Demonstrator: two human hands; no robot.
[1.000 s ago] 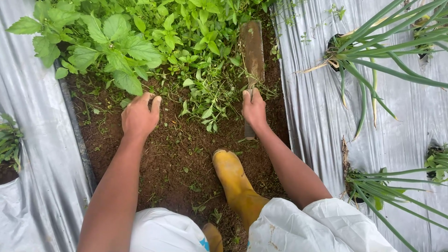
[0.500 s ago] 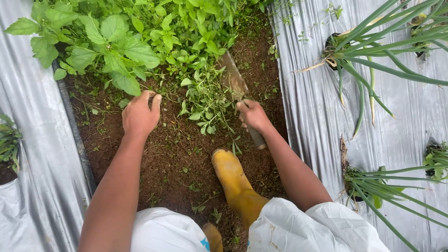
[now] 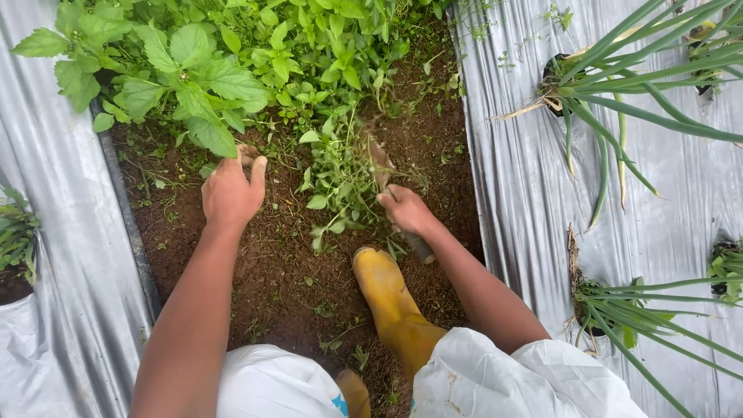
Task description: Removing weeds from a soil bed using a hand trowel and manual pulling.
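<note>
— So, how far along does the weeding look?

— Partway, I'd judge. The soil strip (image 3: 286, 271) between the two sheets of silver plastic mulch (image 3: 534, 193) is mostly bare brown earth on the near side, around the yellow boot (image 3: 391, 306). On the far side a thick bank of leafy weeds (image 3: 232, 54) stands uncut, so most of the work seems left there.

— And the smaller stuff?

— A loose clump of weeds (image 3: 340, 182) sits in the middle of the strip, just left of the blade. Tiny sprouts dot the near soil too.

— What are the hands doing?

— The right hand (image 3: 406, 210) is closed around the handle of a digging blade (image 3: 381, 164), whose tip points far into the clump. The left hand (image 3: 231, 193) lies flat with fingers together, touching the soil at the edge of the big leaves; it grips nothing that I can see.

— Anything hard to make out?

— The blade is blurred and soil-coloured, so its shape is unclear, and the handle is mostly hidden in the fist. The onion plants (image 3: 635, 70) on the right are cut off by the frame, and white trousers (image 3: 495, 379) hide the nearest ground.
</note>
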